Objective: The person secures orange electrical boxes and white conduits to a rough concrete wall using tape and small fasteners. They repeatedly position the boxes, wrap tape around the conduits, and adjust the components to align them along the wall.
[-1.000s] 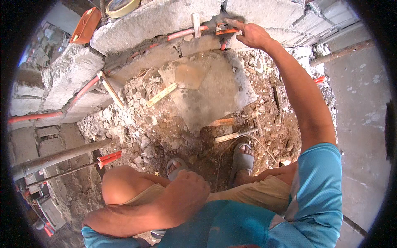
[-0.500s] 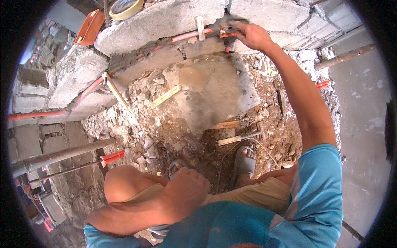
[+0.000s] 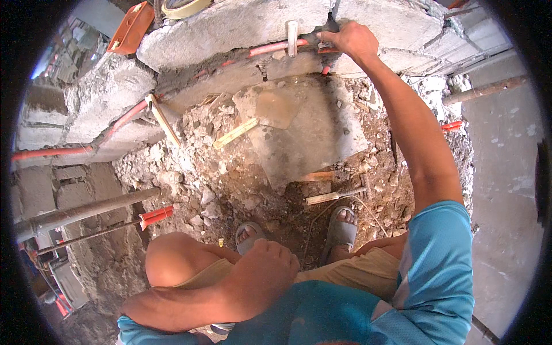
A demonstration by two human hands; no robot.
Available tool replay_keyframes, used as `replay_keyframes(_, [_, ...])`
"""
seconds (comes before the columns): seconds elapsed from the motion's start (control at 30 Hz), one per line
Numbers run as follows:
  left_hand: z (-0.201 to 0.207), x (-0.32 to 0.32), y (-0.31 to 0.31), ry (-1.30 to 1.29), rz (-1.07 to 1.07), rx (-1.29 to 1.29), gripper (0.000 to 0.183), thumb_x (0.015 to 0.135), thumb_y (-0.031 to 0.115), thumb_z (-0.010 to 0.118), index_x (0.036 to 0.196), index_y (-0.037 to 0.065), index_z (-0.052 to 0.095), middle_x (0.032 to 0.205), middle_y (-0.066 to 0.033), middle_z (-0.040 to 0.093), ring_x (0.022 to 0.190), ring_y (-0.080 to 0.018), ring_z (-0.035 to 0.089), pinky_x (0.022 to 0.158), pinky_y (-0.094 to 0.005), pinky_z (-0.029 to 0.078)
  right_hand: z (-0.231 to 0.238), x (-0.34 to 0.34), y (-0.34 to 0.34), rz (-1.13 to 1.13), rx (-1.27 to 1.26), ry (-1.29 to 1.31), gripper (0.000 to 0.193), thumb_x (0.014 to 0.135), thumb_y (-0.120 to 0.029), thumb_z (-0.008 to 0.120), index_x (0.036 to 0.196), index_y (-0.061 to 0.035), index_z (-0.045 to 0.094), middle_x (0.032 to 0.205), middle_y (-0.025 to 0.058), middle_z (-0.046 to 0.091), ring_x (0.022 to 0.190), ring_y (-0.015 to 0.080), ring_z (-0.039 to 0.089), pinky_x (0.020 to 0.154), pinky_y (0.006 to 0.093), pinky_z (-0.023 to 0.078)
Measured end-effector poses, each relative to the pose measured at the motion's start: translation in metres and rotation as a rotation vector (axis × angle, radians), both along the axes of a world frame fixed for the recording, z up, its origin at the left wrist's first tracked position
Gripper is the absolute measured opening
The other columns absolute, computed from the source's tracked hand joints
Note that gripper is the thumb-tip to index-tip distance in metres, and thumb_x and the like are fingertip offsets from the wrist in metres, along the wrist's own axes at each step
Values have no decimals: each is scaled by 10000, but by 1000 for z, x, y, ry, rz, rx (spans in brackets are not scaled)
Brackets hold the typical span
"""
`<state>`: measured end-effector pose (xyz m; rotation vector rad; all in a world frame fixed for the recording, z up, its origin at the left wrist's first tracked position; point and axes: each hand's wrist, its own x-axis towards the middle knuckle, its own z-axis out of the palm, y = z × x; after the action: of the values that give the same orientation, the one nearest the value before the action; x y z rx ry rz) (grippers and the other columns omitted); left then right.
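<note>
My right hand [image 3: 355, 43] reaches to the block wall, its fingers closed at a gap in the blocks. A dark grey patch [image 3: 330, 25] shows beside the fingertips; whether it is wet mortar or a tool I cannot tell. Partly hidden under the hand is an orange box [image 3: 329, 50] set in the wall. An orange pipe [image 3: 277, 48] runs left from there in a groove, with a short pale wooden piece [image 3: 292, 38] standing across it. My left hand [image 3: 265, 275] is curled above my lap, knuckles up; its palm and anything inside are hidden.
A hammer [image 3: 339, 196] lies on the rubble near my right foot. A flat slab [image 3: 310, 132] and a wood strip [image 3: 236, 133] lie before me. An orange tray [image 3: 131, 27] and a roll of tape [image 3: 185, 7] sit on the wall. A pole [image 3: 86, 214] juts in from the left.
My right hand has turned slightly, and its fingers now cover more of the orange box. The blurred dark shape by it now looks still. The view has shifted a little; my left hand stays curled.
</note>
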<state>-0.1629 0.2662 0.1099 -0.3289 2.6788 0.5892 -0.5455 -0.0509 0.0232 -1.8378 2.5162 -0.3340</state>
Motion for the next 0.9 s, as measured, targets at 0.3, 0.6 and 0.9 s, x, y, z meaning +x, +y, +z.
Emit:
replay_keyframes(0.3, [-5,0,2,64,27,-14,263,907,204,643,1078,20,717,991,-98,724,962,-247,682,811,-379,486,-13,-7,-14,-100,40,-160,739,744,-749,779,1050,-78,832,1088,184,800,1035,371,772,878,487,600])
replay_keyframes(0.6, [-6,-7,-2,-25,42,47,275,904,214,651,1099,31,714,1009,-93,726,986,-243,690,817,-379,493,-19,-14,4,70,-100,-81,623,864,-683,704,983,-85,832,975,206,788,971,384,770,852,509,594])
replay_keyframes(0.9, [13,-22,-17,-192,-15,27,502,969,325,637,1387,47,637,1187,-157,693,1168,-333,646,1010,-452,512,-93,-43,44,497,94,-201,376,997,-377,669,1192,-74,775,1060,216,777,1004,386,737,907,492,564])
